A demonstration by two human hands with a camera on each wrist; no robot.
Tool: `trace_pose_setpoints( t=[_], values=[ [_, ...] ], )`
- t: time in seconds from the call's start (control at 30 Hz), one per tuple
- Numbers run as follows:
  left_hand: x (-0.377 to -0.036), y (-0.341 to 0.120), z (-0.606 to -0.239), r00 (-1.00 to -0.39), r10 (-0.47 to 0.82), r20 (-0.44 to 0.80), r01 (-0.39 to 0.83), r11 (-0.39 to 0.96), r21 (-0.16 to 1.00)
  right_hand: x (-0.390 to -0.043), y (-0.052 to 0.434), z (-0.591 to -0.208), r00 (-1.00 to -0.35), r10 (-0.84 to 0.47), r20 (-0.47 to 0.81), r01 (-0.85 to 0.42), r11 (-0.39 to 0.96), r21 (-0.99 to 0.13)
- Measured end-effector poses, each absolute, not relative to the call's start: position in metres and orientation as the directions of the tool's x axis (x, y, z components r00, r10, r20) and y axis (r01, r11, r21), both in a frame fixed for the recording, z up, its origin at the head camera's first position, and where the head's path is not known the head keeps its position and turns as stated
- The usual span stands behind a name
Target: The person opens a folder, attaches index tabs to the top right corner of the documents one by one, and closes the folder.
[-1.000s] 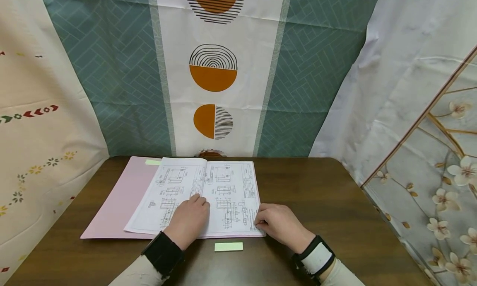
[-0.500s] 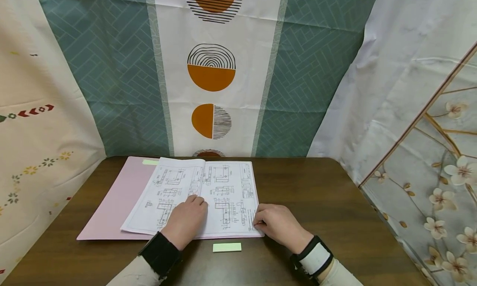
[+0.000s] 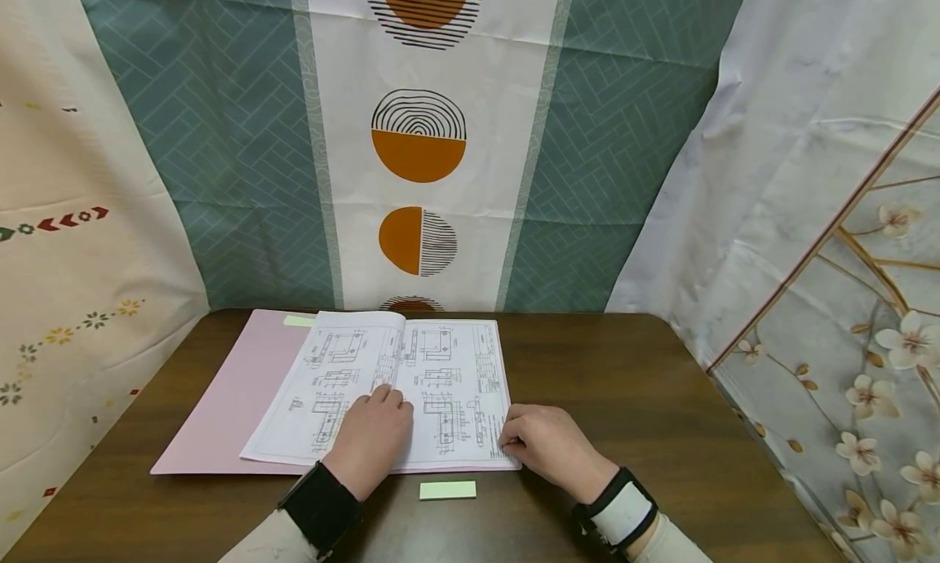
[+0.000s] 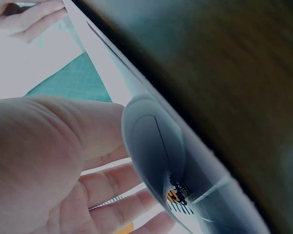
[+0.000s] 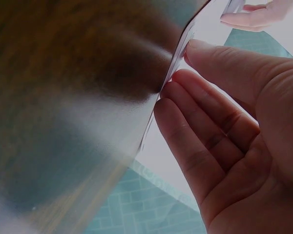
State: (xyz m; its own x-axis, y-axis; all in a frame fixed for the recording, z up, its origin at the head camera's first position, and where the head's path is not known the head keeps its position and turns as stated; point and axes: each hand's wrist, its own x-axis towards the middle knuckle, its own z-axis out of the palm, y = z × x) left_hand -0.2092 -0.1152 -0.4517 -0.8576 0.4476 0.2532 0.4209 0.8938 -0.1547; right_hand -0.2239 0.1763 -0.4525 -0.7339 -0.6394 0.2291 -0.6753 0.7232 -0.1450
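Nearest, wears pale sleeves [image 3: 270, 541], with a black band [image 3: 321, 504] round the left wrist and a black-and-white band [image 3: 622, 510] round the right. Just ahead, shows a pale green strip [image 3: 448, 490] on the brown table [image 3: 602, 367], between the wrists and just below an open booklet [image 3: 463, 359]. Touches the booklet's lower right corner with the right hand [image 3: 547, 445], with thumb and fingertips bent close together at the paper's edge; cannot tell whether pinching it. Rests the left hand [image 3: 373, 432] over the lower part of the gutter, with fingers relaxed on the pages and, in the left wrist view, with the thumb touching the outside of their upward curl. Finds the booklet left of centre on the table, printed with line drawings on both pages and lying over a pink cover [image 3: 228, 408]. Farther off, carries a second green strip [image 3: 299, 321] near the cover's top edge. Beyond the table, hangs a green-and-white cloth [image 3: 485, 179] with orange discs, between a cream cloth [image 3: 81, 277] and a flowered one [image 3: 808, 432].
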Motion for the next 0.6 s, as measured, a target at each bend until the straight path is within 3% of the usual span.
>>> trace_pose_setpoints(
  t=[0.3,0.6],
  values=[
    [-0.207,-0.109,-0.451,-0.822,0.494,0.284,0.471,0.869,-0.149,-0.224,0.177,-0.453,-0.737,-0.637,0.226,-0.673,0.723,-0.155],
    [-0.193,-0.097,-0.445,-0.738,0.561,0.376,0.594,0.804,-0.032,-0.225,0.177,-0.453,-0.724,-0.648,0.236,-0.686,0.712,-0.149]
  ],
)
